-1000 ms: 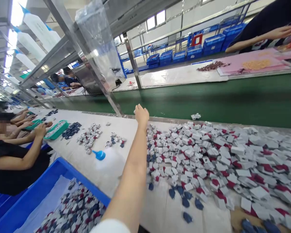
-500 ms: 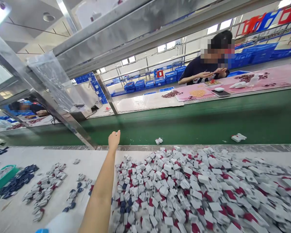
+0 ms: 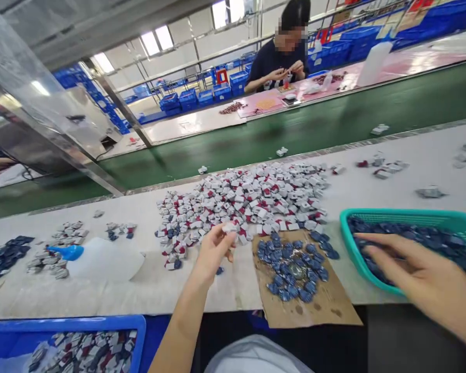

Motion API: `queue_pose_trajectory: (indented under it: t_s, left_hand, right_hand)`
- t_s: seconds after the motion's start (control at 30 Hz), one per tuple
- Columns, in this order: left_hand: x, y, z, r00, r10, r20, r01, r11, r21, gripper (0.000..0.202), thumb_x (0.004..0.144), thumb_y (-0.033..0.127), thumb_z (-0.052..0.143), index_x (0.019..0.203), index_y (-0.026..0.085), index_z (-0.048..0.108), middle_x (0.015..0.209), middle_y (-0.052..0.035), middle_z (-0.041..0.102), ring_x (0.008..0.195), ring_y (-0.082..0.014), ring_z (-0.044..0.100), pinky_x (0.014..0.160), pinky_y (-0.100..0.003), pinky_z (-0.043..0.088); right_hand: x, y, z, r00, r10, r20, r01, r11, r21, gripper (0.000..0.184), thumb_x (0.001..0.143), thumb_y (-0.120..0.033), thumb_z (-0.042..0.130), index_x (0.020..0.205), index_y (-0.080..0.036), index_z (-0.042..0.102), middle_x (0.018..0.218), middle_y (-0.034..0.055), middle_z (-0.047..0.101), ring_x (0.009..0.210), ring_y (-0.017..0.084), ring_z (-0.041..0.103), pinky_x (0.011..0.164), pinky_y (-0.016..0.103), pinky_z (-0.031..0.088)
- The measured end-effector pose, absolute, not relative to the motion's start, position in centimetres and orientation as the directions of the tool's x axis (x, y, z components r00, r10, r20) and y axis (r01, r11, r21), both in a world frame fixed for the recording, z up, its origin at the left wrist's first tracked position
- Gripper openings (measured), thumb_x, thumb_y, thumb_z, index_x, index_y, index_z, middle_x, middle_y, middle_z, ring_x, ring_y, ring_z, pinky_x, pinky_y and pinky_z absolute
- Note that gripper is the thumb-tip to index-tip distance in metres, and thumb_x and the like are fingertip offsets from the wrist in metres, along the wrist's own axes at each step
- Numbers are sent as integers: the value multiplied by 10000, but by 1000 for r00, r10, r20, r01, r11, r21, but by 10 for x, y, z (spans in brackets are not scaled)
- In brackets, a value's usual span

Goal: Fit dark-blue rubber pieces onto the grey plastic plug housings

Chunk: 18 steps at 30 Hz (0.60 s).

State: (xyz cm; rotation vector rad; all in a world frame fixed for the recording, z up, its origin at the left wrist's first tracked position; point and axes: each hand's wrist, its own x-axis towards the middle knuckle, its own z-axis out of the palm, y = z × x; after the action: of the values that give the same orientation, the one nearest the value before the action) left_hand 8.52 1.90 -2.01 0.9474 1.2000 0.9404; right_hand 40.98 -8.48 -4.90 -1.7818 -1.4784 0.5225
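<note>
A big heap of small white-and-red parts (image 3: 252, 199) covers the middle of the white bench. My left hand (image 3: 214, 249) is at its near edge, fingers pinched on one small white part (image 3: 230, 227). Right of it lies a brown cardboard sheet (image 3: 326, 303) with several dark blue parts (image 3: 291, 261) on it. My right hand (image 3: 415, 274) reaches into a teal basket (image 3: 351, 248) of dark blue parts, fingers stretched out flat over them.
A blue bin (image 3: 101, 324) with mixed parts sits at the lower left. Smaller part piles and a blue scoop (image 3: 68, 252) lie to the left. A green conveyor belt (image 3: 334, 129) runs behind the bench; a person (image 3: 281, 57) works beyond it. A slanted metal frame post (image 3: 62, 155) stands at left.
My left arm has pulled back from the far edge near the belt to the near side of the heap and pinched a white part. The view swung right; my right hand and the teal basket appeared.
</note>
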Motion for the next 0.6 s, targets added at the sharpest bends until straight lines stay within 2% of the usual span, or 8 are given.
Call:
queue_pose_trajectory:
  t_s: [0.03,0.07,0.13,0.2,0.27,0.43,0.6]
  left_hand:
    - [87,3,-28,130,934,-334,-89,346,934,501,550,446,848,916,150,677,698,19,550,600,-95,505,382,-150,374]
    - [88,-11,-35,138,924,-356,-96,370,924,509,522,462,863,875,140,684,682,16,555,587,-92,501,380,-151,377]
    - [87,-34,-48,160,894,-418,-109,436,893,533,490,493,877,836,127,702,631,18,550,556,-88,492,381,-153,389]
    - [83,-50,-58,196,850,-490,-123,517,847,554,497,518,875,858,123,730,642,5,573,571,-90,511,413,-161,434]
    - [80,-59,-63,226,813,-537,-143,573,807,559,526,536,861,901,137,752,699,-12,604,617,-94,538,465,-169,482]
    - [69,-58,-63,172,820,-547,-205,572,794,558,538,531,861,943,161,761,728,-18,624,651,-103,566,509,-181,522]
    - [56,-51,-61,146,835,-531,-228,550,803,524,562,513,855,961,183,771,772,-28,658,705,-120,594,560,-195,552]
  right_hand:
    - [393,-89,-48,152,973,175,691,22,-722,309,911,-487,568,1099,-250,629,1018,103,667,806,227,662,616,283,544]
    - [375,-91,-49,43,983,177,716,93,-691,342,948,-479,513,1178,-230,557,903,89,669,673,199,649,564,280,537]
    - [346,-91,-53,-111,981,158,736,188,-651,267,993,-444,429,1086,-213,528,743,35,627,529,163,584,491,265,501]
    - [329,-87,-60,-213,966,144,761,257,-595,261,1017,-387,361,955,-207,540,744,35,611,587,172,596,534,277,503]
    - [325,-80,-70,-274,951,147,797,310,-519,310,1022,-328,315,897,-197,567,831,65,626,715,204,625,611,310,513]
    - [333,-73,-89,-392,904,170,845,427,-320,312,994,-225,330,929,-165,629,892,96,630,723,219,621,558,304,487]
    - [337,-79,-100,-482,852,204,833,518,-193,407,920,-62,267,1086,-114,635,892,115,627,741,206,631,544,280,505]
